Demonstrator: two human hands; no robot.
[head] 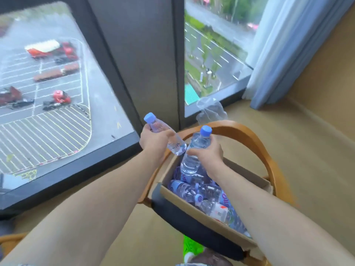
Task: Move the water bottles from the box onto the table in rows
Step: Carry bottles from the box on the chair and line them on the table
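Observation:
My left hand (153, 140) grips a clear water bottle (177, 145) with a blue cap, tilted with the cap up and to the left. My right hand (206, 153) grips a second blue-capped bottle (192, 162), nearly upright, right above the box. Both bottles are lifted, and their lower ends almost touch. Below them an open cardboard box (194, 210) holds several more bottles (201, 191) lying in a heap. The box sits on the dark seat of a wooden chair (257, 143). No table is in view.
A big floor-length window (48, 93) with a dark frame fills the left and back. A grey-blue curtain (284, 54) hangs at the right, and crumpled clear plastic (210, 112) lies behind the chair. Beige carpet surrounds the chair. Another wooden piece (11, 240) shows at bottom left.

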